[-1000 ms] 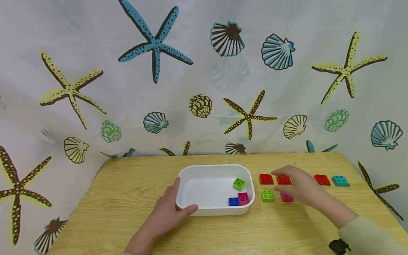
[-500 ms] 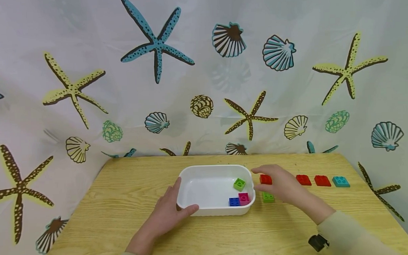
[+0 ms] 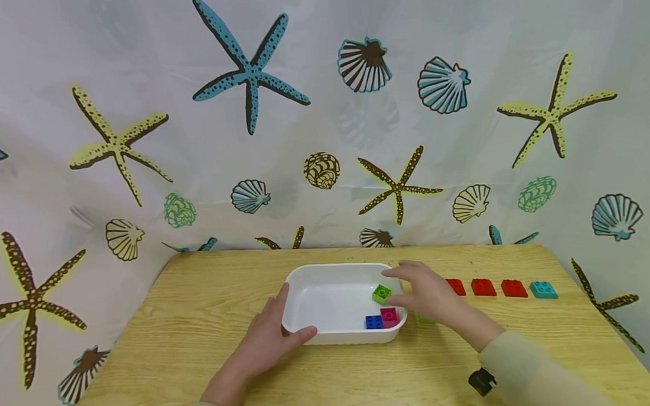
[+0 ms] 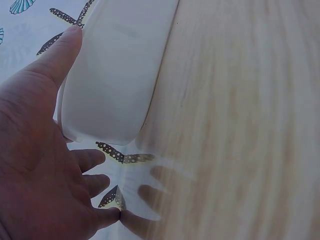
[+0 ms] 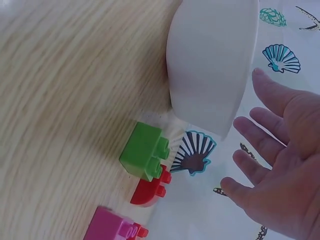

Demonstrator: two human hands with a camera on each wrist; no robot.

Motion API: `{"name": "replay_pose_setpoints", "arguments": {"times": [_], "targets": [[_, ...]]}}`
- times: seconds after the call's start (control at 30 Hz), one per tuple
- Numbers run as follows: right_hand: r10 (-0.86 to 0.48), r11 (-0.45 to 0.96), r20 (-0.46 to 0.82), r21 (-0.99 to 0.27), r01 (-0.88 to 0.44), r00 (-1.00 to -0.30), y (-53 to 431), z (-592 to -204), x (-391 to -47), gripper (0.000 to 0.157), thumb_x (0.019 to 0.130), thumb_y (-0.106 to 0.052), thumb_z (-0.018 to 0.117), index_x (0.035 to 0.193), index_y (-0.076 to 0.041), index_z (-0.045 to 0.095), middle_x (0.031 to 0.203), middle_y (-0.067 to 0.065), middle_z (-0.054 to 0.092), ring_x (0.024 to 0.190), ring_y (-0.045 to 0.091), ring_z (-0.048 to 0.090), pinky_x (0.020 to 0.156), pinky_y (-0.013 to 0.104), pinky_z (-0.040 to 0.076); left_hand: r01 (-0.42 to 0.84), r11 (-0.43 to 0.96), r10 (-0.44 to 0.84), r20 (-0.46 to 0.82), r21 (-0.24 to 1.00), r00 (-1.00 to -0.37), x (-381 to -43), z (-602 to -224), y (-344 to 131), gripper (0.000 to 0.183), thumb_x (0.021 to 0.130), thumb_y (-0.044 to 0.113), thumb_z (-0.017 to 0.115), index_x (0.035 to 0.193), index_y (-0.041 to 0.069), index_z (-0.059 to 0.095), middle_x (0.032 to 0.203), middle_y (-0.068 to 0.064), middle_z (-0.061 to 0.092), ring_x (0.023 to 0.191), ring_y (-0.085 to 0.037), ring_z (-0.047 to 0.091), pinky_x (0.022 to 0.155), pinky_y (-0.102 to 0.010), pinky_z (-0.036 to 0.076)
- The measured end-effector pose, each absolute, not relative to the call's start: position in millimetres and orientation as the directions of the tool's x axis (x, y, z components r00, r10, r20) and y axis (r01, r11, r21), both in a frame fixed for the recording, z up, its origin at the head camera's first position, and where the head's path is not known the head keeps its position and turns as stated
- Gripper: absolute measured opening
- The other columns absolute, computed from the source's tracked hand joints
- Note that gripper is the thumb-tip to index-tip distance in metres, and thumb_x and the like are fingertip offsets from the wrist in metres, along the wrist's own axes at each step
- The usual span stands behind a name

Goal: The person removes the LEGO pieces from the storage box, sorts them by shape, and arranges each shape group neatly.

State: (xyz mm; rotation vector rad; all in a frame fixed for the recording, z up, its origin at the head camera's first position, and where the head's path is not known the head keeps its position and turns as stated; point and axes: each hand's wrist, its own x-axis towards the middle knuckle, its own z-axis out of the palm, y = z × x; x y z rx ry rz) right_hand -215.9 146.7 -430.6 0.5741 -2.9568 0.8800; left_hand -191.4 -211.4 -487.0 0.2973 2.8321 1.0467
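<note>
A white plastic tub (image 3: 328,299) sits mid-table, with a lime green block (image 3: 382,294), a blue block (image 3: 373,322) and a pink block (image 3: 389,317) inside toward its right end. My left hand (image 3: 267,330) lies around the tub's left end, its fingers extended and thumb at the front rim. At the right end, my right hand (image 3: 430,295) reaches over with thumb and fingers spread, holding nothing. Whether it touches the rim is hard to tell. The right wrist view shows a green block (image 5: 142,150), a red block (image 5: 150,187) and a pink block (image 5: 107,224) near that end.
To the right of my right hand, red blocks (image 3: 484,287) and a teal block (image 3: 544,290) stand in a row on the wooden table (image 3: 331,382). A patterned curtain (image 3: 283,228) encloses the back and sides.
My right hand has moved left from above the loose blocks to the tub's right end, uncovering red blocks and partly hiding the green one. My left hand stays at the tub.
</note>
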Motion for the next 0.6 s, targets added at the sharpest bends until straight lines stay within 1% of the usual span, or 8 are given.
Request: {"name": "replay_pose_setpoints", "arguments": {"times": [0.17,0.3,0.6], "targets": [[-0.33,0.791,0.097,-0.513,-0.332,-0.939,140.5,-434.7,-221.4,0.054,0.098,-0.027,0.088,0.147,-0.013,0.072,0.16,0.022,0.057,0.154,0.047,0.045,0.119,0.07,0.041,0.146,0.745,0.219,-0.032,0.651,-0.975,-189.2,-484.2,-210.0,0.121,0.097,0.065,0.078,0.178,0.007,0.008,0.178,-0.027,0.025,0.164,-0.055,0.016,0.125,-0.078,0.019],[-0.314,0.805,0.076,-0.507,-0.308,-0.946,137.0,-440.3,-226.9,0.052,0.098,-0.027,0.088,0.147,-0.014,0.072,0.16,0.02,0.057,0.155,0.045,0.043,0.119,0.07,0.041,0.152,0.744,0.221,-0.024,0.651,-0.975,-188.9,-483.9,-209.8,0.121,0.097,0.065,0.078,0.178,0.007,0.009,0.178,-0.027,0.026,0.163,-0.056,0.018,0.125,-0.078,0.019],[-0.311,0.831,0.065,-0.465,-0.305,-0.948,124.4,-451.4,-236.7,0.049,0.097,-0.026,0.089,0.142,-0.014,0.076,0.153,0.012,0.066,0.156,0.041,0.044,0.122,0.065,0.04,0.16,0.741,0.224,-0.016,0.652,-0.974,-189.9,-485.9,-210.7,0.121,0.097,0.066,0.078,0.178,0.007,0.011,0.177,-0.028,0.026,0.163,-0.056,0.018,0.125,-0.078,0.018]]}}
